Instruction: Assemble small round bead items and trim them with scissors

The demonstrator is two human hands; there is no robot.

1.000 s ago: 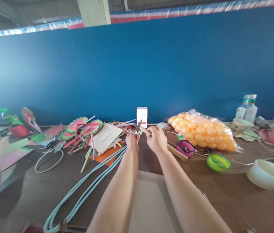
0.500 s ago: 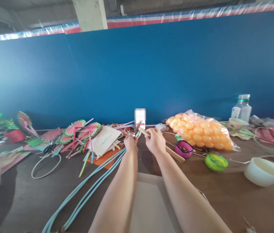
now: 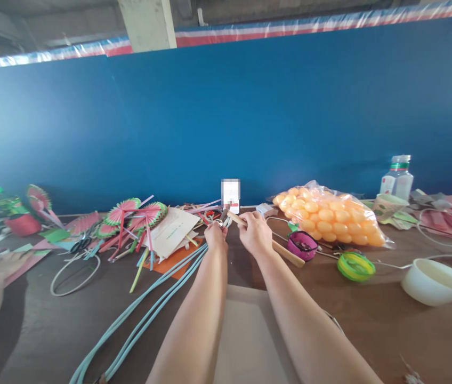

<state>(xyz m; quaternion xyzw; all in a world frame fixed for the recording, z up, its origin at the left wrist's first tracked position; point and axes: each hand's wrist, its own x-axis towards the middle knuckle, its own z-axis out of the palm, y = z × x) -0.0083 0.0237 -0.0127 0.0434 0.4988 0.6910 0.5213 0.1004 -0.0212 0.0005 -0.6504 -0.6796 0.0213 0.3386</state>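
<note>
Wooden stick in the right hand, its upper end just beside the metal tool in the left.

The wooden stick [image 3: 289, 254] slants over the counter [image 3: 242, 264], its long axis running from 10 o'clock to 4 o'clock through the right hand [image 3: 256, 233], whose grip is closed around it. Its upper end lies between 1 and 2 o'clock of the left hand [image 3: 215, 237], and the right hand is the nearer to it. The left grip is closed on a dark metal tool [image 3: 224, 215] that points toward 1 o'clock, at a phone [image 3: 231, 192]; whether tool and stick touch cannot be told. Blue cords [image 3: 138, 316] stretch from beside the left hand toward 7 o'clock. A purple pouch [image 3: 304, 245] sits near the stick's lower end.
</note>
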